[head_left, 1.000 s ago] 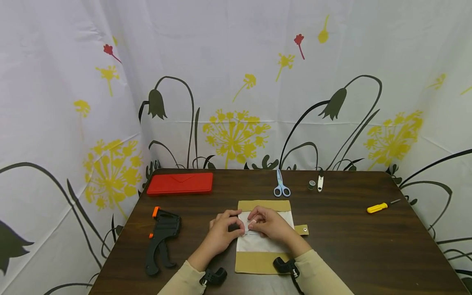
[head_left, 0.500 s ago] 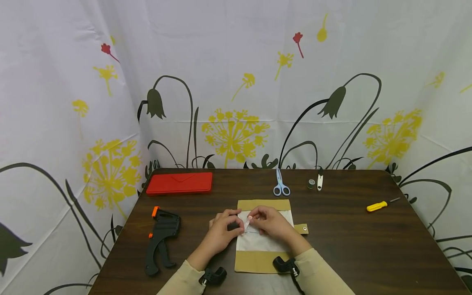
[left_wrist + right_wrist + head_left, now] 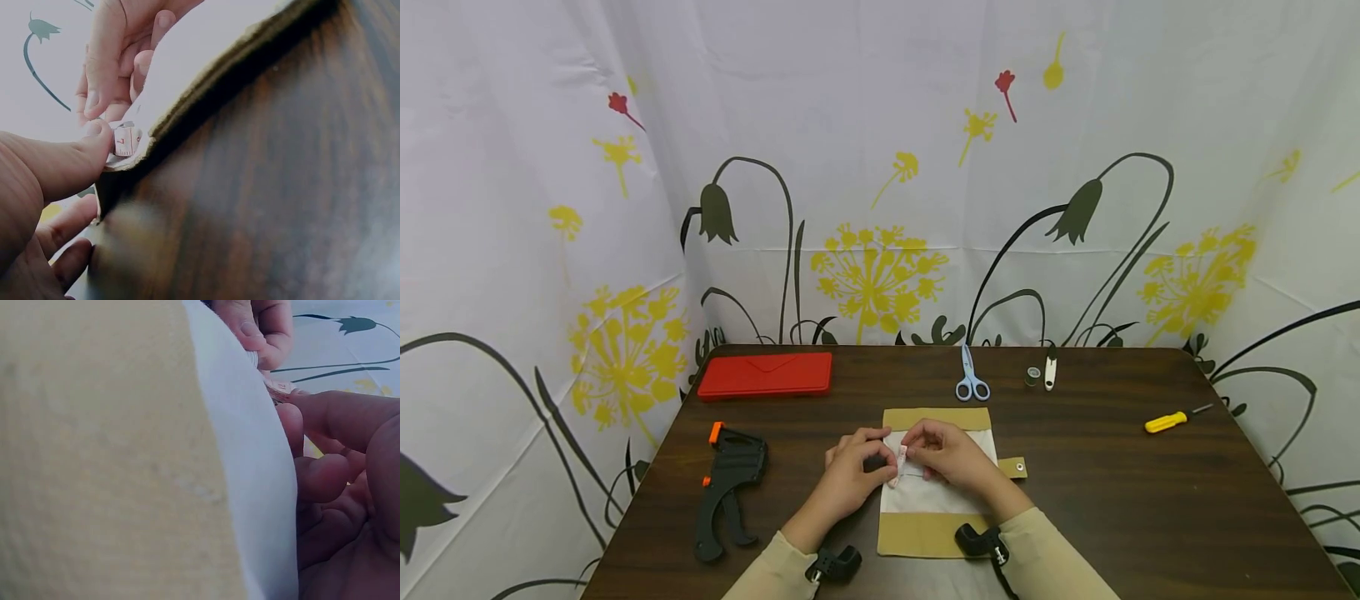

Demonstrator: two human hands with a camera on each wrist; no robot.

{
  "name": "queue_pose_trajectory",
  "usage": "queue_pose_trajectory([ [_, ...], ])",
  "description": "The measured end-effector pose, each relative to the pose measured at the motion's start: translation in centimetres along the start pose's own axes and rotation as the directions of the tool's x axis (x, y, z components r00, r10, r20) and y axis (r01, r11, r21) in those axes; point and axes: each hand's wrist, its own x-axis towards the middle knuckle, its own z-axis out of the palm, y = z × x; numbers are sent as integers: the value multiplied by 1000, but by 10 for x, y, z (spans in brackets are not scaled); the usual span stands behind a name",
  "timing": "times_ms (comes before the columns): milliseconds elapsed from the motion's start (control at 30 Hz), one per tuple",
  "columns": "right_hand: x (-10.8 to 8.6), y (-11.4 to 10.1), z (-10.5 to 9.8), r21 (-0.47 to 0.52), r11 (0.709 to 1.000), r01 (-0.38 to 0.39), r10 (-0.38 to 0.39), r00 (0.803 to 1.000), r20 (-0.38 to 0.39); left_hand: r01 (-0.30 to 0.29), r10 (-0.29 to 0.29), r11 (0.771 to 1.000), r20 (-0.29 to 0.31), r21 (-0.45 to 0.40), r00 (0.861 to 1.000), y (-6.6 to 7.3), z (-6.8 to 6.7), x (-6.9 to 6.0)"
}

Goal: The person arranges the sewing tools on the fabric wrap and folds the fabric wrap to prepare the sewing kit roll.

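A white measuring tape (image 3: 900, 465) with red markings spans the short gap between the two hands in the head view. My left hand (image 3: 847, 473) pinches it between thumb and fingers; the left wrist view shows the numbered tape (image 3: 127, 141) beside the thumb. My right hand (image 3: 953, 457) pinches its upper part, and in the right wrist view that folded tape (image 3: 282, 388) lies at the thumb tip. Beneath both hands is a tan and white fabric pouch (image 3: 925, 535), laid open flat, with a snap tab (image 3: 1013, 467) at its right. Curled fingers hide part of the tape.
On the dark wooden table (image 3: 1112, 508) a black clamp (image 3: 730, 487) lies left. Behind are a red case (image 3: 766, 374), blue scissors (image 3: 973, 386), a small spool (image 3: 1033, 377) and white thread snips (image 3: 1051, 372). A yellow screwdriver (image 3: 1167, 422) lies right.
More of the tape shows between the hands than a second ago, and it now stands slanted upward. My right fingertips have shifted slightly up along it; the left hand stays nearly still.
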Motion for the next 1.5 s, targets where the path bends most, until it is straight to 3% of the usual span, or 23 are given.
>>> queue_pose_trajectory([
  [500, 0, -1, 0, -104, 994, 22, -18, 999, 34, -11, 11, 1000, -7, 9, 1000, 0, -1, -1],
  [767, -1, 0, 1, -77, 997, 17, -14, 999, 34, -91, 91, 995, -1, 43, 996, -6, -1, -4],
  [833, -1, 0, 1, -62, 998, 9, -7, 999, 32, -118, 117, 990, 23, 83, 993, -6, -2, -5],
  [900, -1, 1, -1, -39, 999, 4, -3, 1000, 25, -114, 107, 987, 69, 116, 992, -5, -4, -5],
  [1000, 0, 3, -6, 115, 993, -11, 7, 999, 38, -104, 81, 980, 139, 167, 987, -2, -7, -5],
  [1067, -1, 5, -11, 249, 968, -11, -2, 999, 54, -92, 62, 979, 167, 182, 984, -1, -7, -5],
  [1133, -3, 6, -18, 395, 919, -3, -29, 997, 75, -91, 57, 978, 176, 190, 983, 0, -7, -6],
  [1300, -11, 8, -45, 579, 809, 101, -176, 981, 76, -81, 44, 978, 188, 195, 981, -2, -6, -6],
  [1367, -15, 10, -63, 624, 764, 163, -254, 965, 59, -74, 38, 980, 192, 184, 981, -3, -7, -6],
  [1500, -31, 21, -107, 726, 622, 292, -402, 915, -24, -54, 26, 988, 192, 143, 981, -4, -9, -4],
])
